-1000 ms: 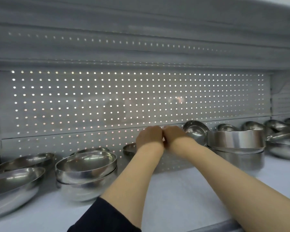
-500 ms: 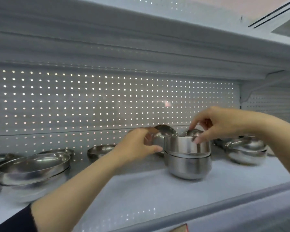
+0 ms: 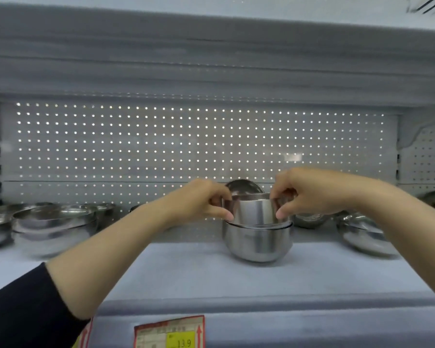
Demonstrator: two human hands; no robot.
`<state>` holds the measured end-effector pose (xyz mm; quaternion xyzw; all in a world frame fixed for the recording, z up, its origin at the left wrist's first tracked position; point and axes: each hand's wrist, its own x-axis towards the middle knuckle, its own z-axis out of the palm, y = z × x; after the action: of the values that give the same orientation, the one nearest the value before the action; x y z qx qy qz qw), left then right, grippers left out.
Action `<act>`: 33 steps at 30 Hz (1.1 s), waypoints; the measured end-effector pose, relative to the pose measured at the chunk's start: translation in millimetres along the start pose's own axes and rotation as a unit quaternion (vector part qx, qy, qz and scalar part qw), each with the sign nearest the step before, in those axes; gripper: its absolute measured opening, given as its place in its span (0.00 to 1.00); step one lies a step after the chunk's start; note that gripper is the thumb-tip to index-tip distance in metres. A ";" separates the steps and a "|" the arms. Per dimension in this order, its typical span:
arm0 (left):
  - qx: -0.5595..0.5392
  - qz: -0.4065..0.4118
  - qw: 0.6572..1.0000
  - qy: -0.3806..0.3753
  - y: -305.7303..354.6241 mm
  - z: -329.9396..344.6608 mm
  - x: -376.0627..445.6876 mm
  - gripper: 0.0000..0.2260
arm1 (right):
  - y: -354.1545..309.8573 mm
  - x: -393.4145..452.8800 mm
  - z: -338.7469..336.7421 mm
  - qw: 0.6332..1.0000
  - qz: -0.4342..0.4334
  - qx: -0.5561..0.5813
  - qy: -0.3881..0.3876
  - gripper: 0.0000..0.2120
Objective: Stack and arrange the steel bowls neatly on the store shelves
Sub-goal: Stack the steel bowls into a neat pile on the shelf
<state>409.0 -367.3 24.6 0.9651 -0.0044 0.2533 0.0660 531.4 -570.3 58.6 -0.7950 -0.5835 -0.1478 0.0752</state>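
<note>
A stack of two steel bowls stands at the middle right of the white shelf [image 3: 191,272]. The upper bowl [image 3: 254,210] sits nested in the lower bowl [image 3: 258,243]. My left hand [image 3: 202,200] pinches the upper bowl's left rim, thumb outside and fingers curled over the edge. On the opposite rim, my right hand [image 3: 304,193] grips the same bowl in the same way. A small steel bowl [image 3: 244,187] leans against the back panel just behind the stack.
Stacked wide steel bowls [image 3: 53,222] stand at the left of the shelf. More steel bowls [image 3: 362,233] lie at the right, some tilted. A perforated back panel [image 3: 186,141] closes the rear, another shelf hangs overhead, and a price tag [image 3: 170,332] hangs on the front edge.
Both hands left the back panel and moved right to the two-bowl stack. The left hand now pinches the upper bowl's left rim, and the view has swung to centre the stack.
</note>
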 end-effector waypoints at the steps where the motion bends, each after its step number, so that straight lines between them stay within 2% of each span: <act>1: 0.005 0.003 1.000 0.001 1.1 0.5 0.4 0.12 | 2.1 -0.1 1.6 1.000 -0.006 -0.001 0.003 0.05; 6: 0.030 0.008 0.999 0.008 2.4 1.9 -0.1 0.12 | 12.4 -2.8 13.7 1.000 -0.022 0.012 0.017 0.06; 14: 0.008 0.006 1.000 0.004 -0.8 2.7 1.7 0.09 | 25.2 -4.4 18.5 0.996 -0.041 0.069 0.038 0.06; 16: -0.026 -0.016 0.999 0.020 -4.7 6.2 0.2 0.13 | 30.1 -6.1 19.8 0.993 -0.039 0.098 0.060 0.07; 18: -0.066 -0.066 0.995 0.038 -10.7 11.6 -3.9 0.21 | 39.3 -10.6 22.4 0.991 -0.020 0.114 0.068 0.12; 21: -0.037 -0.133 0.990 -0.014 -19.0 22.7 -11.4 0.30 | 54.0 -18.9 30.8 0.994 0.031 0.106 0.025 0.23; 25: -0.072 -0.142 0.979 -0.129 -15.2 36.4 -13.3 0.27 | 54.3 -19.7 43.9 0.991 0.059 0.116 -0.011 0.34; 30: -0.105 -0.146 0.975 -0.131 -9.7 42.9 -13.5 0.27 | 53.2 -13.8 52.2 0.989 0.065 0.136 0.001 0.38; 33: -0.122 -0.154 0.973 -0.119 -9.5 45.9 -13.5 0.24 | 55.7 -12.3 55.3 0.986 0.061 0.156 0.008 0.35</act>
<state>420.0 -364.2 -22.8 0.9621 0.1053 0.1210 0.2204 589.1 -582.5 5.3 -0.8063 -0.5493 -0.0560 0.2120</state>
